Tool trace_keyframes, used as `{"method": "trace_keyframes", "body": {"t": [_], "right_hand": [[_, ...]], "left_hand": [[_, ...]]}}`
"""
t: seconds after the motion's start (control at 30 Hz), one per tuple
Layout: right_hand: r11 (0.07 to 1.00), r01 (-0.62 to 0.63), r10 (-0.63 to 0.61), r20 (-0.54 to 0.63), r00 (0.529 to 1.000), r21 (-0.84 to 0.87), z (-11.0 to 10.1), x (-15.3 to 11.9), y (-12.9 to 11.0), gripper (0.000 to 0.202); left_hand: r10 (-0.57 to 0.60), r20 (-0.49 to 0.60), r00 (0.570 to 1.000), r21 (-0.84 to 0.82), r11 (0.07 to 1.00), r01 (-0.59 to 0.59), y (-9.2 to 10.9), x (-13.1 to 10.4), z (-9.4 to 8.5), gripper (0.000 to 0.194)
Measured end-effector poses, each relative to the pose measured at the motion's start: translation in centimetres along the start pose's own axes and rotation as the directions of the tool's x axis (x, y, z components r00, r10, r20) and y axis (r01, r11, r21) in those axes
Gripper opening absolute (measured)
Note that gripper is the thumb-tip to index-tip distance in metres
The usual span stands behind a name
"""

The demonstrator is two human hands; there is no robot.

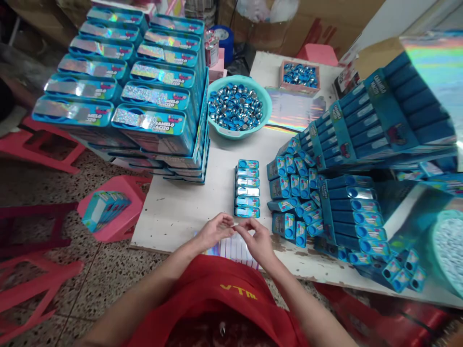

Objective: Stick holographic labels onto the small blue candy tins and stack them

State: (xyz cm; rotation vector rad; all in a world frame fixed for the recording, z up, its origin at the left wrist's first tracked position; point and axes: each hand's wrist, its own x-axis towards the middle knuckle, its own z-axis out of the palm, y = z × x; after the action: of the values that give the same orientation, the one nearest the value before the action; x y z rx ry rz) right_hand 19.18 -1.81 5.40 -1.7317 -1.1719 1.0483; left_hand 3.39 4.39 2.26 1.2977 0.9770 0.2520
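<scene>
My left hand (217, 230) and my right hand (255, 235) meet at the table's front edge, fingertips pinched close together. Whatever lies between the fingertips is too small to make out. Just beyond them stands a row of several small blue tins (248, 189) with colourful tops. Beneath and in front of the hands, a sheet of shiny silvery strips (235, 250) lies at the edge, partly covered by the right hand and the red apron (231, 289).
Tall stacks of blue boxes (152, 125) stand at the left. Behind is a teal basin (269, 103) of blue and silver caps, near a small pink box (300, 86) of caps. Loose blue tins (284, 188) and stacked packs (354, 212) crowd the right. A pink stool (119, 231) stands left.
</scene>
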Motion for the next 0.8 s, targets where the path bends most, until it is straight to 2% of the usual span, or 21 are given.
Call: {"method": "trace_keyframes", "body": {"t": [0.07,0.17,0.23,0.33,0.4,0.47,0.57,0.63,0.73,0.8], "right_hand": [[0.996,-0.027,0.033,-0.078,0.996,0.080,-0.5,1.9,-0.7,0.016],[0.990,-0.046,0.073,-0.198,0.978,0.137,-0.6,5.5,-0.9,0.017],[0.994,-0.033,0.064,-0.296,0.953,0.108,-0.7,8.5,-0.9,0.018],[0.999,-0.037,0.035,-0.443,0.896,0.004,-1.1,13.3,-1.0,0.016],[0.996,-0.087,0.057,-0.506,0.861,-0.036,-1.4,16.1,-1.1,0.015],[0.991,-0.131,0.091,-0.531,0.842,-0.039,-1.5,18.2,-1.1,0.013],[0.991,-0.134,0.102,-0.537,0.838,-0.021,-1.5,19.8,-0.4,0.010],[0.992,-0.122,0.100,-0.533,0.840,-0.007,-1.3,20.1,0.5,0.008],[0.993,-0.117,0.108,-0.525,0.844,0.015,-1.0,20.4,1.9,0.008],[0.992,-0.126,0.125,-0.529,0.839,0.034,-1.0,20.7,2.5,0.011]], "left_hand": [[-0.039,0.024,0.999,-0.062,0.997,0.041,1.5,1.1,-0.2,0.032],[-0.034,-0.049,0.998,0.001,0.999,0.034,4.0,4.4,-1.4,0.027],[0.056,-0.123,0.991,0.115,0.992,-0.042,5.7,7.3,-2.6,0.024],[0.209,-0.250,0.945,0.344,0.932,-0.115,8.2,11.7,-4.3,0.022],[0.255,-0.290,0.922,0.477,0.874,-0.092,9.6,14.0,-5.0,0.021],[0.244,-0.304,0.921,0.558,0.829,-0.036,10.4,15.7,-5.3,0.022],[0.199,-0.312,0.929,0.598,0.801,0.030,10.5,17.1,-5.4,0.022],[0.186,-0.296,0.937,0.578,0.816,0.021,9.8,17.7,-5.3,0.021],[0.144,-0.300,0.943,0.409,0.912,-0.009,8.3,18.4,-4.7,0.020],[0.042,-0.345,0.938,0.257,0.965,0.051,7.2,18.8,-4.0,0.022]]}}
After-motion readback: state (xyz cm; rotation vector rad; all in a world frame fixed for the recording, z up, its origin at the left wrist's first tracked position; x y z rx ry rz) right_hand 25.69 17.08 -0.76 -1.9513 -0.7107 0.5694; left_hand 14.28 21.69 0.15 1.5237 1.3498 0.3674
